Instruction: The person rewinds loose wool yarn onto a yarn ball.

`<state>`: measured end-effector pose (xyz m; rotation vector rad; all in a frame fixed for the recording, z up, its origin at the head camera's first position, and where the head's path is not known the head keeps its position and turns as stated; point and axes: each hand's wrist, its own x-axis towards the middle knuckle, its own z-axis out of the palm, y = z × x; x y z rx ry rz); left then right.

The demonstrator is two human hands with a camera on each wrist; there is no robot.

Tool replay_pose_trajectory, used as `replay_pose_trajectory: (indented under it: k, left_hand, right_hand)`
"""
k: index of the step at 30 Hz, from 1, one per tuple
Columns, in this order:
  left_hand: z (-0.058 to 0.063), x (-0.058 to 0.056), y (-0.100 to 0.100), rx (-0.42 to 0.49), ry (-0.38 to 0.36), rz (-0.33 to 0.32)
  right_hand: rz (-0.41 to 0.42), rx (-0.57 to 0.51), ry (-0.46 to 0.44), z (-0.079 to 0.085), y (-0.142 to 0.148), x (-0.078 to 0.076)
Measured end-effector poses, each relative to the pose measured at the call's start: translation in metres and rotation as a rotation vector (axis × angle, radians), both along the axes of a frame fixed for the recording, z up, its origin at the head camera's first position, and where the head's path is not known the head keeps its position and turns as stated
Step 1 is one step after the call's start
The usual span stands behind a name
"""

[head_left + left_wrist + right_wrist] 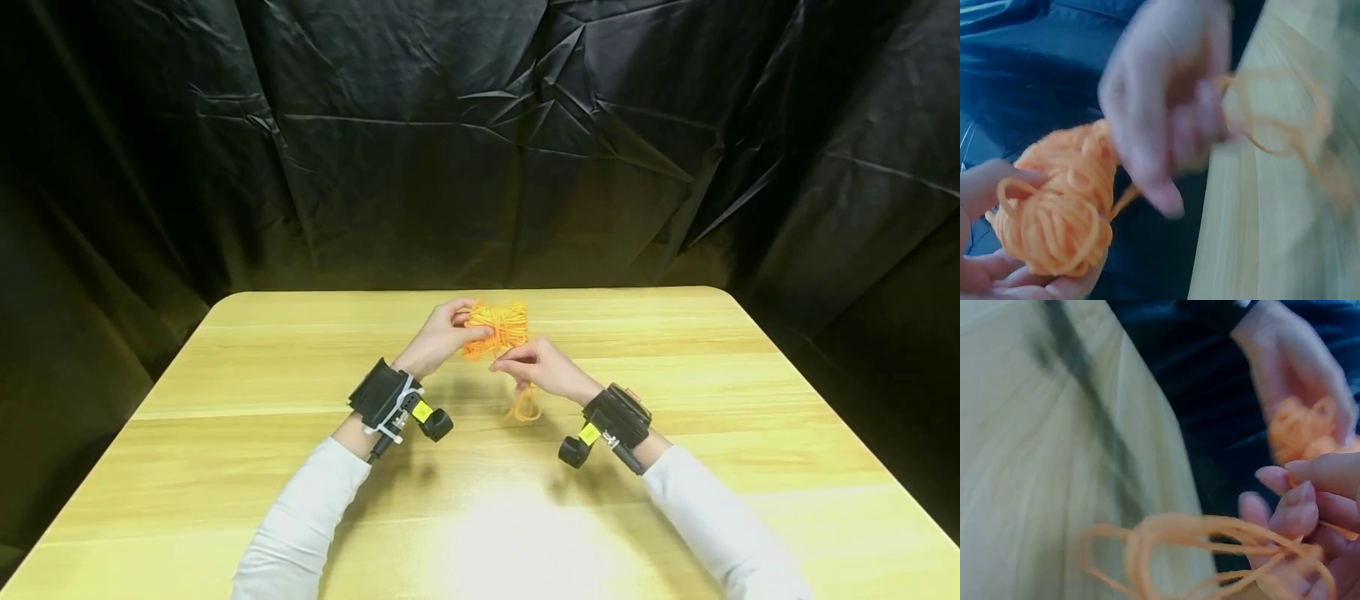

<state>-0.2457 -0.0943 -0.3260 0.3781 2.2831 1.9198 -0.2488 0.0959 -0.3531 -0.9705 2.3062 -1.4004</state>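
An orange bundle of yarn [510, 323], wrapped round its middle, is up off the table in my left hand [438, 337]. The thumb lies across its front while the fingers support it from behind and below, as the left wrist view shows on the yarn [1054, 231]. My right hand [546, 367], close beside the bundle, pinches a strand [1125, 201] that runs out from it. From the same hand hang loose loops of yarn [1172, 537], held by the lower fingers. In the left wrist view the right hand [1166, 94] is blurred.
A pale wooden table [300, 500] lies under both arms, with a bright glare near its front. Black sheeting [420, 183] hangs behind its far edge. Each wrist wears a black strap with a small camera [435, 423] jutting inward.
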Motion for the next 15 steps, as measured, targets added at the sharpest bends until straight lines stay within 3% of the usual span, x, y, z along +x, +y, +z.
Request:
replay_pose_trajectory:
  k: [5, 11, 15]
  left_hand:
    - [-0.001, -0.001, 0.000, -0.046, -0.024, 0.053]
    - [-0.001, -0.001, 0.001, -0.089, -0.049, 0.054]
    - [-0.002, -0.001, 0.001, -0.102, -0.054, 0.038]
  right_hand:
    - [-0.012, 0.093, 0.057, 0.021, 0.001, 0.007]
    - [-0.015, 0.134, 0.150, 0.044, 0.006, 0.005]
    - [-0.035, 0.139, 0.158, 0.061, 0.011, 0.003]
